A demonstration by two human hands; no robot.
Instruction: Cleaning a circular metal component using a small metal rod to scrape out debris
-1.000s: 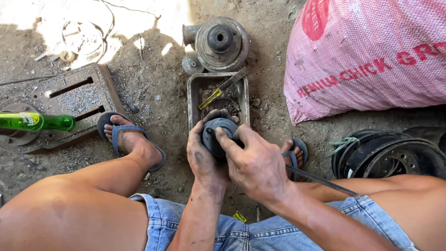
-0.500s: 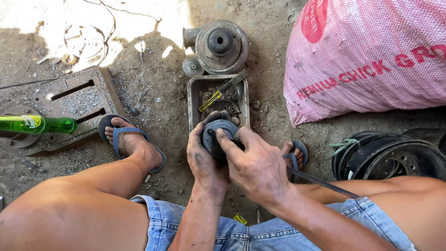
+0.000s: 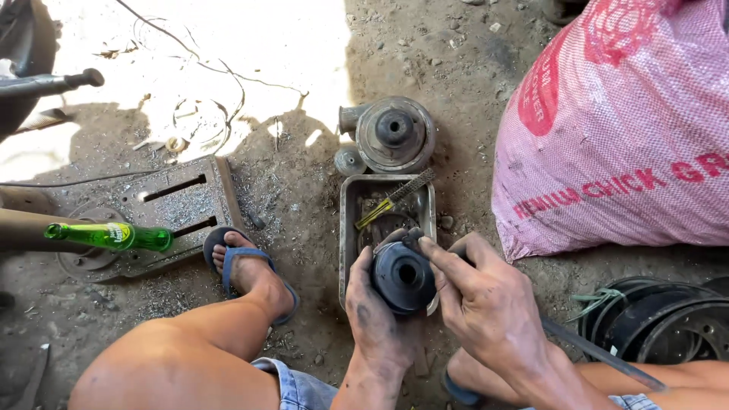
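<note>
A big pink woven sack (image 3: 607, 129) lay on the dirt ground (image 3: 471, 53) to the right; below it sat a stack of dark metal rims (image 3: 661, 326); to the left lay a flat metal plate with slots (image 3: 163, 212) with a green glass bottle (image 3: 114, 236) resting on it; a round grey metal part (image 3: 395, 134) stood above a small metal tray (image 3: 346, 220); a yellow-handled wire brush (image 3: 395, 199) lay across the tray; the person sat with one foot in a blue sandal (image 3: 247, 266) near the tray. The black round part (image 3: 402, 276) was held over the near end of the tray; it looked heavy, hard and greasy, so it might slip; the outer rim seemed the best place to hold it. The left hand (image 3: 373, 319) had a closed grip round its left side, thumb up along the rim; the right hand (image 3: 486, 304) had a narrow grip, with its fingertips (image 3: 427, 244) pinched at the top edge, though what they pinched could not be told.
</note>
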